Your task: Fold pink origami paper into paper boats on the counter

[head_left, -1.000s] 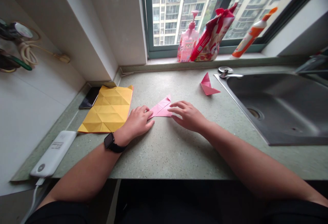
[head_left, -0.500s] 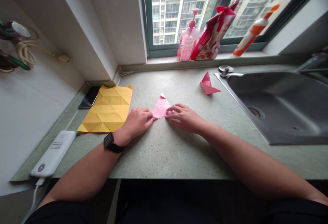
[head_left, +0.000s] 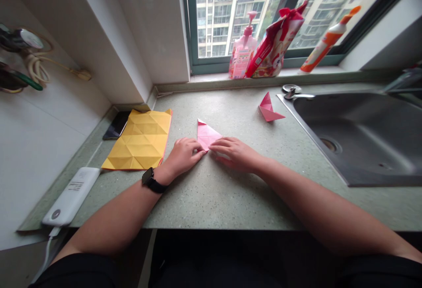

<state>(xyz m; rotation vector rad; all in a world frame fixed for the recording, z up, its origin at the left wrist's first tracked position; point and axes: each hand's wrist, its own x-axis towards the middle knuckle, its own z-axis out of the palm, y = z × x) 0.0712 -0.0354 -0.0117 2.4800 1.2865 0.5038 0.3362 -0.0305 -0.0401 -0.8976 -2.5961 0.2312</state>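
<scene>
A small pink folded paper (head_left: 206, 134) lies on the green speckled counter (head_left: 231, 182), its point aimed away from me. My left hand (head_left: 183, 156), with a black watch on the wrist, pinches the paper's near left edge with curled fingers. My right hand (head_left: 235, 152) presses its near right edge, fingers bent down onto it. The two hands nearly touch at the paper's near corner. A finished pink folded figure (head_left: 268, 108) stands farther back to the right.
A creased yellow sheet (head_left: 141, 140) lies left of the hands, a dark phone (head_left: 115, 125) behind it. A white power bank (head_left: 70, 196) sits at the left edge. A steel sink (head_left: 359, 138) fills the right. Bottles (head_left: 242, 52) and a red pouch (head_left: 275, 41) stand on the sill.
The pink paper has been folded narrower and turned, from a wide flat shape to an upright triangle. Both hands have come closer together over it.
</scene>
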